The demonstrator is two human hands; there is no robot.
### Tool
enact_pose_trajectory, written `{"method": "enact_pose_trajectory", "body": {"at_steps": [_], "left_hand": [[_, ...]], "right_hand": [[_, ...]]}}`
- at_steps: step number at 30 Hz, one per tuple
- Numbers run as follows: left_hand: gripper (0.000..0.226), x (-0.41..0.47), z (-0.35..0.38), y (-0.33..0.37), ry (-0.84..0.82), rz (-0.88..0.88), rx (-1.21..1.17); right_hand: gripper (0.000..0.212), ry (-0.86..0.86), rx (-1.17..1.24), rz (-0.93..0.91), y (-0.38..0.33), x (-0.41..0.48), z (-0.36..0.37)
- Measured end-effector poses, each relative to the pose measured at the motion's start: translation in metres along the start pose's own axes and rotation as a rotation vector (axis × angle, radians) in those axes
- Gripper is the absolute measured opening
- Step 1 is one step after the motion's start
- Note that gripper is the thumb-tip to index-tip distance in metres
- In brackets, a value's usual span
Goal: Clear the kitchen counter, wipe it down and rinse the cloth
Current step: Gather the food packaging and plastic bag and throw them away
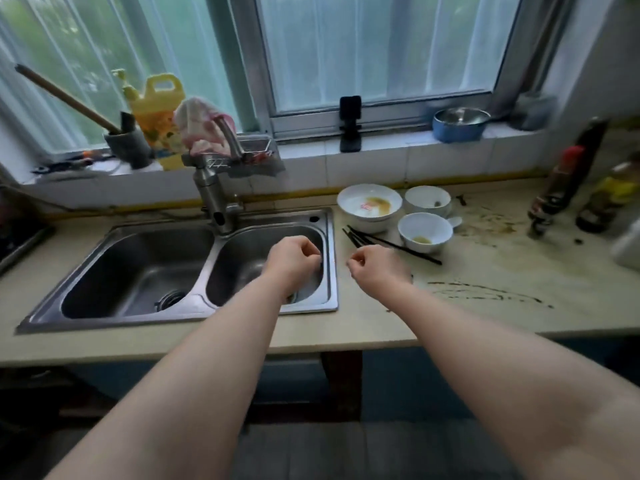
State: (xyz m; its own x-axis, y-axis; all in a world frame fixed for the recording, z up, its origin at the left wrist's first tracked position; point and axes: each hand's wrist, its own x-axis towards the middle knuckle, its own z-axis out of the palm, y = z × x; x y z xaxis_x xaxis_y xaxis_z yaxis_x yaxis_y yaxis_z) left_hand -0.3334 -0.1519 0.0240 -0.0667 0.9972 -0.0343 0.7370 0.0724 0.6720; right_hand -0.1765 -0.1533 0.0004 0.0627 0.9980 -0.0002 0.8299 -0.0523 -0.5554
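My left hand [293, 261] hovers over the right basin of the steel sink [330, 258], fingers curled with nothing in them. Beside it, my right hand [375, 270] hangs over the beige counter [485, 271] at the sink's right rim, also curled and empty, just in front of the black chopsticks [391, 245]. Behind the chopsticks stand three dirty white bowls: a large one [369, 206], a small one at the back [428, 200] and a small one in front [425, 232]. A pink and white cloth [201, 124] is draped over the faucet [214, 199]. Brown stains smear the counter.
Sauce and oil bottles [554, 192] stand at the counter's far right. On the window sill are a yellow detergent jug [157, 109], a blue pot [459, 124], a black phone stand [350, 123] and a grey holder with a wooden handle [128, 143]. A wire rack [252, 152] sits behind the faucet.
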Motion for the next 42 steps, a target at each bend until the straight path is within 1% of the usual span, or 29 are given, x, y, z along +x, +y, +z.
{"method": "enact_pose_trajectory", "body": {"at_steps": [2,5,10,12,16,21,26,28,30,31,33,38,42], "left_hand": [[0.009,0.003,0.030,0.033,-0.069,0.045,0.030],[0.010,0.009,0.081,0.091,-0.180,0.121,0.068],[0.013,0.021,0.142,0.158,-0.369,0.240,0.142],[0.016,0.027,0.164,0.182,-0.430,0.299,0.158],[0.013,0.037,0.215,0.227,-0.531,0.413,0.154],[0.011,0.032,0.272,0.273,-0.675,0.490,0.205],[0.018,0.012,0.326,0.307,-0.774,0.558,0.249],[0.017,0.006,0.342,0.314,-0.803,0.575,0.267],[0.011,0.004,0.360,0.320,-0.824,0.580,0.271],[0.012,0.003,0.369,0.324,-0.826,0.579,0.276],[0.024,0.003,0.384,0.332,-0.812,0.557,0.297],[0.035,0.002,0.427,0.360,-0.829,0.421,0.295],[0.026,-0.009,0.474,0.389,-0.860,0.312,0.285]], "right_hand": [[0.023,-0.004,-0.013,0.054,0.034,0.000,-0.019],[0.024,0.034,-0.019,0.171,0.101,-0.001,-0.060],[0.028,0.099,-0.036,0.368,0.189,-0.012,-0.111],[0.026,0.147,-0.040,0.444,0.217,-0.016,-0.128],[0.027,0.212,-0.046,0.583,0.264,-0.031,-0.155],[0.024,0.234,-0.069,0.770,0.321,-0.067,-0.180],[0.022,0.226,-0.095,0.978,0.377,-0.108,-0.197],[0.023,0.230,-0.110,1.002,0.394,-0.113,-0.203],[0.024,0.238,-0.149,1.009,0.409,-0.111,-0.209],[0.025,0.240,-0.159,1.009,0.417,-0.109,-0.212],[0.027,0.233,-0.161,0.999,0.433,-0.104,-0.217],[0.033,0.185,-0.184,0.941,0.477,-0.095,-0.230],[0.036,0.174,-0.273,0.834,0.524,-0.086,-0.240]]}}
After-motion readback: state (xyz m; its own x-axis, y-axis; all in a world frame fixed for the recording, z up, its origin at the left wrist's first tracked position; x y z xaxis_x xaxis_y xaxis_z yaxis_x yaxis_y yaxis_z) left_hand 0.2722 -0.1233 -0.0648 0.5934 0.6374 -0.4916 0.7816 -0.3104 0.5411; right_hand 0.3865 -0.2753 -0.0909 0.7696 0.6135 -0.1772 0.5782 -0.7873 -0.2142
